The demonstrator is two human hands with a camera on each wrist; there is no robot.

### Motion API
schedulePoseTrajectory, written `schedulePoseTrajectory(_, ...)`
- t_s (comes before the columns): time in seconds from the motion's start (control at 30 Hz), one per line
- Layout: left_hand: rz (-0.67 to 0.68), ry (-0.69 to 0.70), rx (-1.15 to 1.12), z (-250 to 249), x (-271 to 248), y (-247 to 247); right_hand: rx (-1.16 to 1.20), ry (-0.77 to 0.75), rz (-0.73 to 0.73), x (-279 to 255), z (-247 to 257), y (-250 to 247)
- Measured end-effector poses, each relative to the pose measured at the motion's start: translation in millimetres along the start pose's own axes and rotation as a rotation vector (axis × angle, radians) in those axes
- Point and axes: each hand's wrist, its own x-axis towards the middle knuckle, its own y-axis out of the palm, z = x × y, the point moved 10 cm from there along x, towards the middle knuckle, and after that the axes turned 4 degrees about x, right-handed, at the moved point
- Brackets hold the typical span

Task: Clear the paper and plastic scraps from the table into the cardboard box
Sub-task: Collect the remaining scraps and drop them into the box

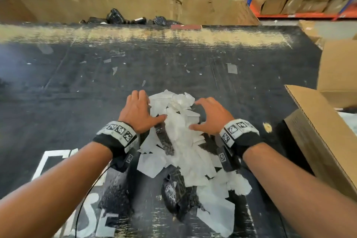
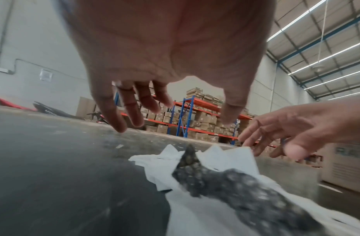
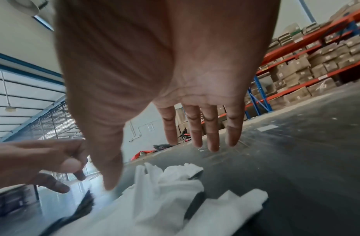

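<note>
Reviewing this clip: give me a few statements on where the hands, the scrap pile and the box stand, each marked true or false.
1. Both hands are open, one on each side of the white paper scraps. True: left hand, right hand.
2. The left hand holds a crumpled ball of paper in the air. False: it holds nothing; its fingers are spread over the pile.
3. An open cardboard box stands at the table's right edge. True.
4. Black plastic scraps are mixed in with the paper. True.
5. The dark table has been swept clean. False: the pile and small bits remain.
</note>
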Motion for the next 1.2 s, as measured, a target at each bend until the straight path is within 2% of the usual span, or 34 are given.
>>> schedulePoseTrajectory(0.17,0.562,0.058,0.119,3,23,75,-0.134,-0.030,0.323,56,12,33)
schedulePoseTrajectory(0.23,0.678,0.081,0.161,5,25,96,-0.220,-0.052,0.417,68,19,50)
schedulePoseTrajectory(0.3,0.711,0.114,0.188,5,24,110,-0.283,-0.068,0.473,75,22,66)
schedulePoseTrajectory(0.4,0.699,0.163,0.172,-6,13,117,-0.316,-0.134,0.463,67,34,77)
schedulePoseTrajectory(0.47,0.646,0.197,0.095,-16,7,118,-0.279,-0.171,0.420,57,42,76)
schedulePoseTrajectory(0.53,0.547,0.224,0.026,-22,2,111,-0.222,-0.176,0.345,47,44,72)
schedulePoseTrajectory(0.67,0.320,0.192,-0.048,-32,-11,89,-0.216,-0.179,0.163,25,46,60)
schedulePoseTrajectory(0.83,0.201,0.169,-0.017,-54,-29,60,-0.219,-0.214,0.023,-4,65,33)
schedulePoseTrajectory(1.0,0.020,0.291,-0.156,-85,-66,6,-0.114,-0.314,-0.178,-64,81,-12)
schedulePoseTrajectory(1.1,0.010,0.368,-0.201,-105,-102,-1,-0.062,-0.364,-0.237,-109,80,-19)
schedulePoseTrajectory(1.2,0.129,0.410,-0.211,-115,-138,29,-0.070,-0.338,-0.184,-139,59,10)
